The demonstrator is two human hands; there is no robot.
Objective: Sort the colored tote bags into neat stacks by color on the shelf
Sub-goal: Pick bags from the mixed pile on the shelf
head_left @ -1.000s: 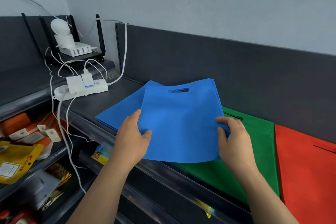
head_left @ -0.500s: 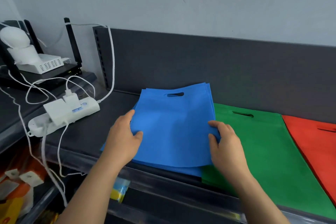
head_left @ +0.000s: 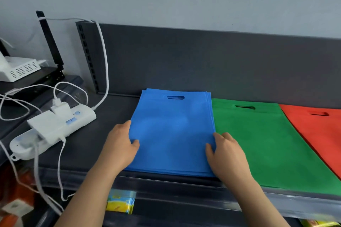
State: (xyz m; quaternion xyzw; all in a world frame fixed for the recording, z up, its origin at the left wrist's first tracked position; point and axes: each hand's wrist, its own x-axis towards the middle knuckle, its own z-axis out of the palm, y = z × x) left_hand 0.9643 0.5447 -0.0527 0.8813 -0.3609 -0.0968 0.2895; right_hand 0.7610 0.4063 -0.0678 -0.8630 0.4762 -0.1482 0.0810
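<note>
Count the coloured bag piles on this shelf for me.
3. The blue pile lies between the left hand and right hand; the green pile just right of it; the red pile furthest right, cut by the frame edge, so more may be hidden.

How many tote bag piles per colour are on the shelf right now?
blue pile: 1
green pile: 1
red pile: 1
Total: 3 piles
The number of bags in each pile can't be counted. The blue pile shows several layered edges, and the red pile is cut off by the frame.
</note>
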